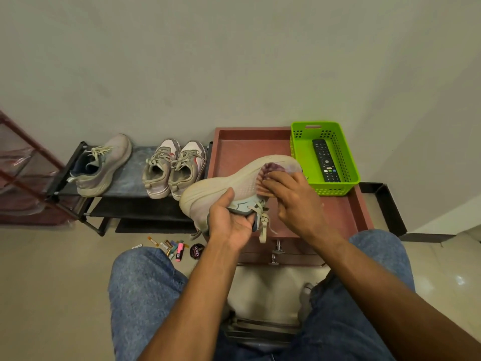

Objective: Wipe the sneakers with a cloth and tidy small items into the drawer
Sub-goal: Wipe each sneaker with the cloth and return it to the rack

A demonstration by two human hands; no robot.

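— Wiping the toe now? Your left hand [231, 220] curls round the shoe [234, 183], held up over the red tray [250, 144], sole up.

— Yes. Your right hand [289, 194] has its fingers bent, pressing the cloth [270, 173] on the toe. Rub in small rounds and hold the shoe tight.

— And the little things [174, 248]?

— They lie on the floor, near the drawer [286, 254]. It looks shut.
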